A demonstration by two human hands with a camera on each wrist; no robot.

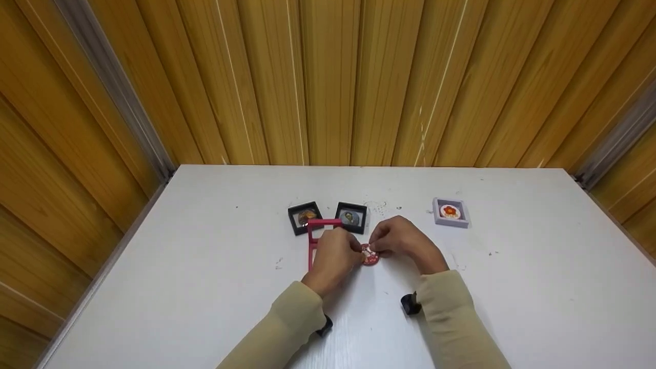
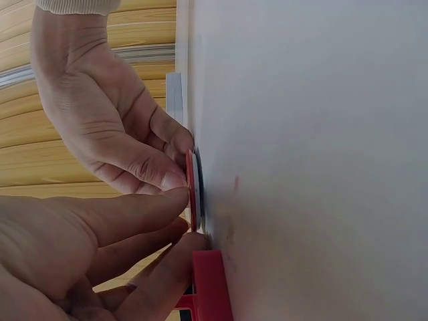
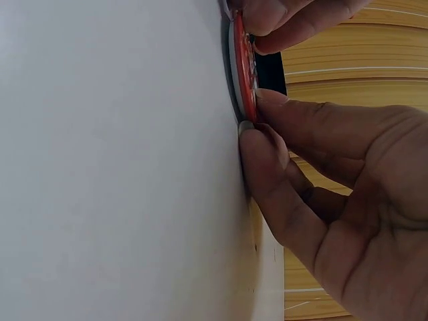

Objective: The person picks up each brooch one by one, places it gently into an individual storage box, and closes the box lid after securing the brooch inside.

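A round red badge (image 1: 370,255) with a white pattern is held low over the white table between my two hands. My left hand (image 1: 335,256) pinches its left edge between thumb and fingers. On the opposite edge, the thumb and fingertips of my right hand (image 1: 405,241) grip it. Seen from the side in the right wrist view, the badge (image 3: 243,73) has a red face and a pale grey back, close to the tabletop. A pinkish-red frame (image 1: 324,222) lies just beside my left hand, which hides much of it.
Behind the hands lie two black square frames, a left one (image 1: 293,221) and a right one (image 1: 364,219), each with a round picture inside. Farther right is a lilac square frame (image 1: 451,223) around a white round badge (image 1: 450,211) with an orange-red flower. Wood-patterned panels (image 1: 328,82) rise behind the table.
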